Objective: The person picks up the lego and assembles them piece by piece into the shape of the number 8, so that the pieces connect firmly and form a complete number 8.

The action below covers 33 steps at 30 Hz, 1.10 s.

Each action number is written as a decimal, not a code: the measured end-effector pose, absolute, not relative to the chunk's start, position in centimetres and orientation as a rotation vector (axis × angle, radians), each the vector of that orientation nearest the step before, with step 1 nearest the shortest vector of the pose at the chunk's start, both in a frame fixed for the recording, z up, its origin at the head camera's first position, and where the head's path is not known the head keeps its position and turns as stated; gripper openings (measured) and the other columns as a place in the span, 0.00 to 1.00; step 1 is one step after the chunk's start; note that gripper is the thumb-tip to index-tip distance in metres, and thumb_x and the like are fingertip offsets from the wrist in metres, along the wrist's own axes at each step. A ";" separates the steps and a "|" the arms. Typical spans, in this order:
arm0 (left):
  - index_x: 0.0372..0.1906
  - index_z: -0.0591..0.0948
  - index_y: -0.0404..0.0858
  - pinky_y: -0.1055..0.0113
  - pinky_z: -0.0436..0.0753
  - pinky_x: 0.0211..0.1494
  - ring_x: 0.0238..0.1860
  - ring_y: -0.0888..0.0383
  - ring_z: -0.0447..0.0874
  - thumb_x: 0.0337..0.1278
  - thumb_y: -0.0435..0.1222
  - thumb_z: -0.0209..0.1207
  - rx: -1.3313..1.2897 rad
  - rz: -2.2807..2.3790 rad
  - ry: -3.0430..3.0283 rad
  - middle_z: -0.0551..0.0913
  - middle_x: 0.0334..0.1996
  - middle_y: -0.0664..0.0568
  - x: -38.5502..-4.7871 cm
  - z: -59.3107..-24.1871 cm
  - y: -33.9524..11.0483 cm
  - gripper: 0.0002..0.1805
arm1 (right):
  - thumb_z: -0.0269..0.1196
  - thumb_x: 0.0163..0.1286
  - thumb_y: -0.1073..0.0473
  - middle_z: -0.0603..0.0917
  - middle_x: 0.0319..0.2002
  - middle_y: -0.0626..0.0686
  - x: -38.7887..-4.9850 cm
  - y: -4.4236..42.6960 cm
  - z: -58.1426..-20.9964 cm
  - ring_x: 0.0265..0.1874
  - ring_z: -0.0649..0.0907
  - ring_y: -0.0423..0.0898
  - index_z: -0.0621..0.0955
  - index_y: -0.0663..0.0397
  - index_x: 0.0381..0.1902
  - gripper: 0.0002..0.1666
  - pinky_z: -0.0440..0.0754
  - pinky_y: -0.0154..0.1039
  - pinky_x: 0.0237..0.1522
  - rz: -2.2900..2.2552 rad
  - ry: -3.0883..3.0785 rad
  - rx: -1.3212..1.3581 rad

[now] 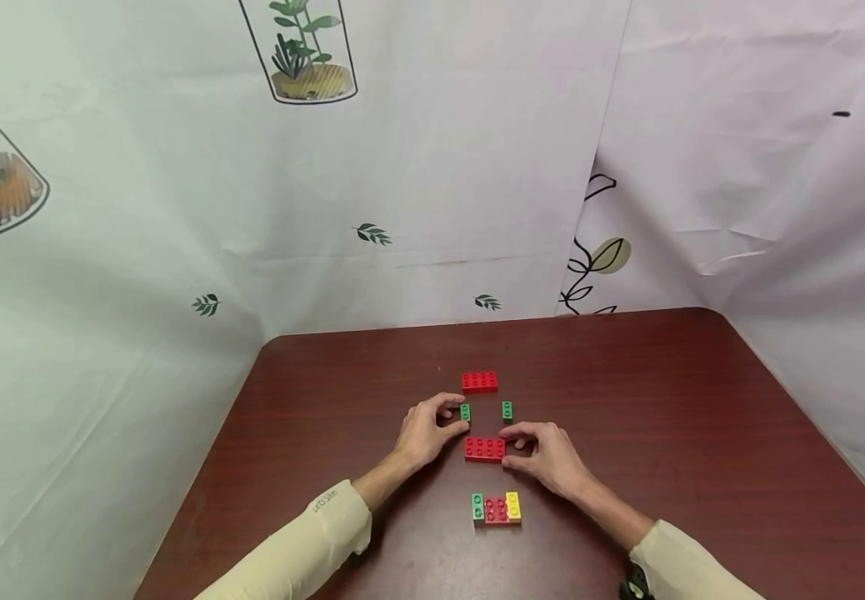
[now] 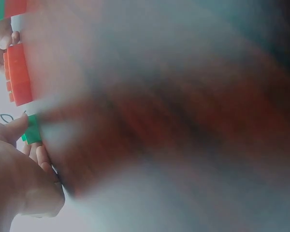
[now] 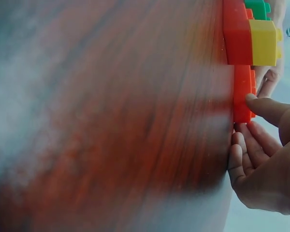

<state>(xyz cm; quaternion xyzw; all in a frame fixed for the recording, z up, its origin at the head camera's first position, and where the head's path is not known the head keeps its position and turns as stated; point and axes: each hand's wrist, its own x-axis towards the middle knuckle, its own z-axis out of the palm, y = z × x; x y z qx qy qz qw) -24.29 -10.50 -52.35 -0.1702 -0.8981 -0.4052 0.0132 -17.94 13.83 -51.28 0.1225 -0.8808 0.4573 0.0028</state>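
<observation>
My left hand (image 1: 425,429) pinches a small green brick (image 1: 466,413) between thumb and fingers; the left wrist view shows this brick (image 2: 33,128) between the fingertips. My right hand (image 1: 548,458) grips the right end of a red brick (image 1: 485,450), thumb at its near corner and index finger at its far corner. In the right wrist view the thumb lies against that red brick (image 3: 242,94). Another green brick (image 1: 507,412) stands just beyond my right fingers. A second long red brick (image 1: 480,382) lies farthest away.
Nearest the body is a joined piece: a red base (image 1: 496,511) with a green brick (image 1: 477,508) on its left end and a yellow brick (image 1: 513,506) on its right. All lie on a dark red-brown table (image 1: 327,383). A printed white cloth (image 1: 432,183) hangs behind it.
</observation>
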 end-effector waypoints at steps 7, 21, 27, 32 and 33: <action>0.60 0.87 0.45 0.54 0.82 0.54 0.49 0.56 0.88 0.63 0.39 0.75 -0.529 -1.247 -2.796 0.90 0.49 0.54 -24.3 -52.4 -10.5 0.21 | 0.80 0.61 0.66 0.88 0.39 0.49 -18.0 13.9 -51.3 0.35 0.81 0.44 0.90 0.55 0.49 0.18 0.77 0.34 0.34 1.428 -2.766 0.388; 0.56 0.88 0.46 0.57 0.82 0.53 0.47 0.58 0.87 0.62 0.40 0.76 -0.520 -1.250 -2.802 0.90 0.49 0.56 -24.3 -52.4 -10.4 0.19 | 0.79 0.62 0.66 0.88 0.40 0.49 -18.0 14.0 -51.3 0.36 0.82 0.43 0.91 0.55 0.48 0.16 0.78 0.34 0.35 1.418 -2.766 0.408; 0.56 0.89 0.46 0.58 0.83 0.52 0.47 0.58 0.87 0.62 0.40 0.76 -0.508 -1.294 -2.803 0.90 0.48 0.57 -24.2 -52.4 -10.5 0.18 | 0.79 0.62 0.65 0.89 0.41 0.49 -18.0 13.9 -51.5 0.36 0.82 0.43 0.91 0.54 0.48 0.16 0.79 0.34 0.36 1.409 -2.770 0.400; 0.56 0.89 0.45 0.57 0.84 0.52 0.46 0.58 0.87 0.63 0.41 0.75 -0.498 -1.348 -2.800 0.90 0.46 0.56 -24.2 -52.3 -10.8 0.18 | 0.79 0.62 0.65 0.89 0.42 0.50 -18.0 13.9 -51.3 0.37 0.82 0.43 0.91 0.54 0.48 0.16 0.79 0.34 0.36 1.397 -2.776 0.403; 0.56 0.89 0.45 0.56 0.84 0.52 0.46 0.57 0.86 0.63 0.41 0.75 -0.494 -1.362 -2.797 0.90 0.46 0.55 -24.2 -52.2 -10.8 0.18 | 0.79 0.62 0.65 0.89 0.42 0.50 -18.0 13.9 -51.3 0.37 0.82 0.43 0.91 0.54 0.48 0.16 0.79 0.34 0.37 1.393 -2.773 0.408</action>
